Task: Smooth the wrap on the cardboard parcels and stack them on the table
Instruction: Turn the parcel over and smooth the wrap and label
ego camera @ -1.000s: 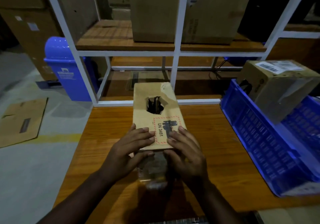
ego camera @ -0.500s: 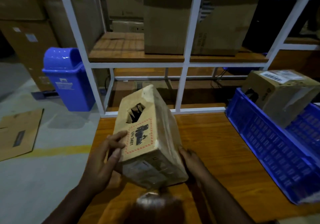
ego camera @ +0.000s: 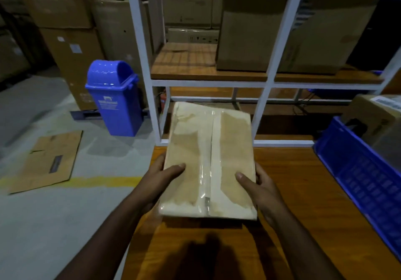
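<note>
Wooden tabletop (ego camera: 293,193) carries the work, and the blue crate (ego camera: 355,171) sits along its right edge with another box inside. Above the tabletop's near middle the cardboard parcel (ego camera: 208,162) is held up, taped seam facing the camera under glossy wrap. Left hand (ego camera: 160,175) and right hand (ego camera: 258,184) clasp its two long sides, thumbs on top. Judging by this, smoothing comes next: set it down flat on the tabletop and press the film along that seam.

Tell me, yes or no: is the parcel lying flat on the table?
No: both hands hold the parcel tilted up above the table.
</note>
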`<action>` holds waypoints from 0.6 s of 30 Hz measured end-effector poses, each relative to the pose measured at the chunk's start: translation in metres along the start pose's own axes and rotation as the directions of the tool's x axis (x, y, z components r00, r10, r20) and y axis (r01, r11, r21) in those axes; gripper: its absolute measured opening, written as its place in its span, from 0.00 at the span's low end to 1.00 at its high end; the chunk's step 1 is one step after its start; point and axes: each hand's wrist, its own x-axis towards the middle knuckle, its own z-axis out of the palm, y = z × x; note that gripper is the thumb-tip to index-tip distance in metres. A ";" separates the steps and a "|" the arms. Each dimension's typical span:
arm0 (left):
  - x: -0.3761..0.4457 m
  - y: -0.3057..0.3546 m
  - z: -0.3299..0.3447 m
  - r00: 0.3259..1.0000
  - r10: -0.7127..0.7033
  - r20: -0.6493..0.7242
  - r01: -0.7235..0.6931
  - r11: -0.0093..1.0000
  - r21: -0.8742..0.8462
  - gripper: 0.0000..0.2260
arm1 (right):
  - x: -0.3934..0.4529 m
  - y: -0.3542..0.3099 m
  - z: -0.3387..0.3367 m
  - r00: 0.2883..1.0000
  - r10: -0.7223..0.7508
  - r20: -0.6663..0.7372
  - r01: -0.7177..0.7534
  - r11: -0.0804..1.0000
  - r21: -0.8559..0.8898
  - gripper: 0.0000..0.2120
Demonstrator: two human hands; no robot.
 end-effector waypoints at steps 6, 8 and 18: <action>-0.004 0.013 0.063 0.983 0.179 0.028 -0.181 0.982 0.061 0.31 | -0.033 -0.021 -0.051 0.945 -0.292 -0.144 0.254 0.939 -0.233 0.38; -0.004 0.015 0.090 0.973 0.226 0.054 -0.230 0.969 0.093 0.36 | -0.043 -0.024 -0.081 0.902 -0.370 -0.221 0.307 0.911 -0.274 0.39; 0.025 0.029 0.296 0.937 0.328 0.118 -0.333 0.942 0.027 0.40 | -0.068 -0.040 -0.273 0.592 -0.669 -0.450 0.557 0.743 -0.371 0.42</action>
